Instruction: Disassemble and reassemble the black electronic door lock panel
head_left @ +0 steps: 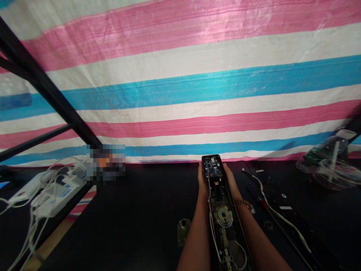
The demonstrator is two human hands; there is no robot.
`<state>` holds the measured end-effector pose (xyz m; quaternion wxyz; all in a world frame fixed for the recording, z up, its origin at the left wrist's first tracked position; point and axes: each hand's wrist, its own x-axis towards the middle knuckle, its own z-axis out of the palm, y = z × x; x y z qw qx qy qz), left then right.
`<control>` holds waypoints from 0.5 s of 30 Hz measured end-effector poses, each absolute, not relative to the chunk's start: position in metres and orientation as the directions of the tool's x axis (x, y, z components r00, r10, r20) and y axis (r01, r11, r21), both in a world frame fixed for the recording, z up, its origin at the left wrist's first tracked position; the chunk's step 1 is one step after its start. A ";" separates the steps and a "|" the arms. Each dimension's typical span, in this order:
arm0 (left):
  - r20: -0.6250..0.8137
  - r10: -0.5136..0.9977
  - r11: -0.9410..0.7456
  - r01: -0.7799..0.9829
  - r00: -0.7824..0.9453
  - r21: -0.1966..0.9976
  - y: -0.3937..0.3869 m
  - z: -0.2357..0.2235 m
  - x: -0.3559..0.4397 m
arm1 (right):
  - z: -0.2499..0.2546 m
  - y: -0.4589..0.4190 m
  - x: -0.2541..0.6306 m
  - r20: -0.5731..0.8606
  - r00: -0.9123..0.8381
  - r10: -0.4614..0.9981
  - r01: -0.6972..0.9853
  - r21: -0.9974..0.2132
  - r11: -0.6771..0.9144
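A long, narrow black electronic door lock (216, 195) lies lengthwise in front of me, its open inner side facing up. A blue circuit board sits at its far end, with a round metal plate, a mechanism and thin white wires nearer to me. My left hand (200, 176) is closed along the left edge of its far end. On the opposite edge, my right hand (229, 180) grips the same housing; a beaded bracelet is on that wrist. The fingers of both hands are partly hidden by the housing. Beside my left forearm rests a small metal part (183, 230).
Right of my arm lie a screwdriver (257, 195), a whitish cable (278, 212) and small loose pieces on the black table (135, 218). Farther right stand a plastic cup (328, 177) and a clear bottle (335, 148). Power strips (58, 195) with tangled cords and a black metal frame (53, 90) occupy the left.
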<state>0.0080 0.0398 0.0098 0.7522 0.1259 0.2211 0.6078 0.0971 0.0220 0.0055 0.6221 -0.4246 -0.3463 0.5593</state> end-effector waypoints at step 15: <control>-0.158 0.982 0.170 -0.870 0.107 0.463 0.037 0.007 0.010 | 0.004 0.024 0.099 -0.034 0.100 0.994 -0.438 -0.899 0.014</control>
